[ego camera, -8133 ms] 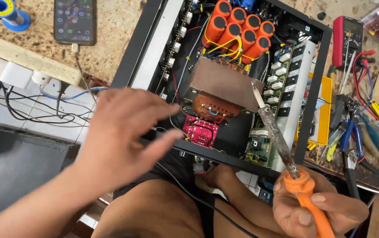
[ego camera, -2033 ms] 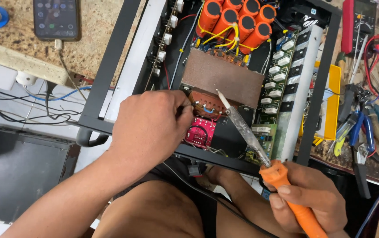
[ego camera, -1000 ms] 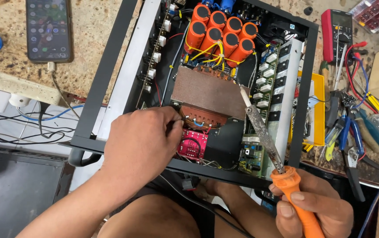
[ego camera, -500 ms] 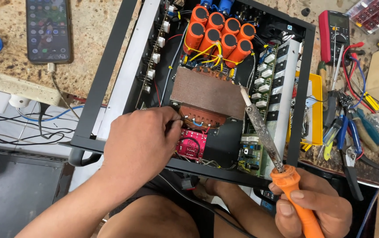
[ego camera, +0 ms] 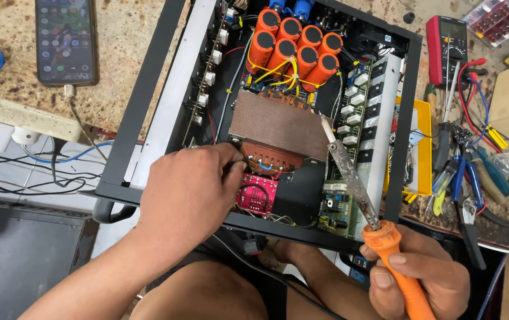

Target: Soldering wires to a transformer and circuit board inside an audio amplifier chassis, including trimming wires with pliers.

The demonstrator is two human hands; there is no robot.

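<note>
An open black amplifier chassis point(ego camera: 148, 89) lies in front of me. Inside are a cluster of orange capacitors point(ego camera: 293, 47), a brown transformer point(ego camera: 278, 127) and a small red circuit board point(ego camera: 256, 194). My left hand point(ego camera: 189, 198) reaches into the chassis beside the transformer, fingertips pinched on a thin dark wire near the red board. My right hand point(ego camera: 420, 278) grips the orange handle of a soldering iron point(ego camera: 355, 184). Its tip points up and hovers by the transformer's right edge, not touching it.
A phone point(ego camera: 66, 40) on a charging cable lies at the upper left. A red multimeter point(ego camera: 447, 47), pliers and screwdrivers point(ego camera: 462, 178) crowd the bench on the right. A black box point(ego camera: 23, 261) stands at the lower left, with loose cables point(ego camera: 35, 178) above it.
Over the last seconds the soldering iron's tip has drawn back from the transformer's windings to the right. My left hand has stayed at the same spot.
</note>
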